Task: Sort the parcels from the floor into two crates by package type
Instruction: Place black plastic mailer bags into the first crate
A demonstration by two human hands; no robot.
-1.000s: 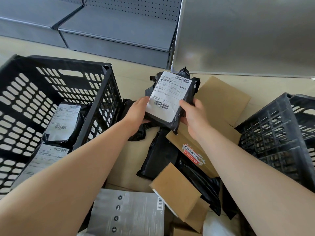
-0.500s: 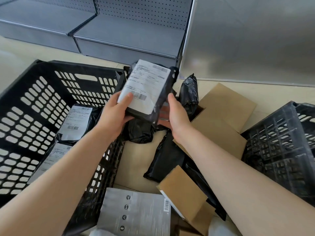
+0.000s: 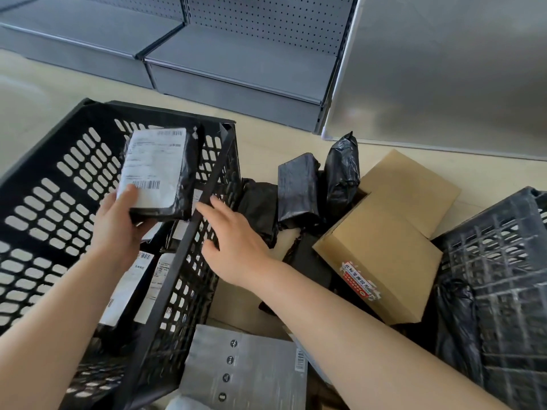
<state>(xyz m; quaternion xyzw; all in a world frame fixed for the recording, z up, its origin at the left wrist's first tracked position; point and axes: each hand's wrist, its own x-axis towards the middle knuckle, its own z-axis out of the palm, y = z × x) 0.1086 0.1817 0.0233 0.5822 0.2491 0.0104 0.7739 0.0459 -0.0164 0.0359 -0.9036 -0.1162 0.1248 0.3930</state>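
My left hand (image 3: pixel 118 226) grips a black poly-bag parcel (image 3: pixel 158 170) with a white shipping label, held over the inside of the left black crate (image 3: pixel 53 187). Other labelled black bag parcels (image 3: pixel 130 285) lie on that crate's floor. My right hand (image 3: pixel 233 235) is off the parcel, fingers spread and relaxed, hovering just right of the crate's right rim. On the floor between the crates lie black bag parcels (image 3: pixel 299 187) and brown cardboard boxes (image 3: pixel 381 250). A second dark crate (image 3: pixel 503 276) stands at the right.
A grey printed packet (image 3: pixel 245 371) lies on the floor near the bottom centre. Grey metal shelving (image 3: pixel 236 63) with perforated backs runs along the far side, and a metal panel (image 3: pixel 444 69) stands at the back right. Beige floor shows between shelving and crates.
The parcel has travelled left from above the floor pile to over the left crate. My right hand has let go of it; only my left hand holds it now.
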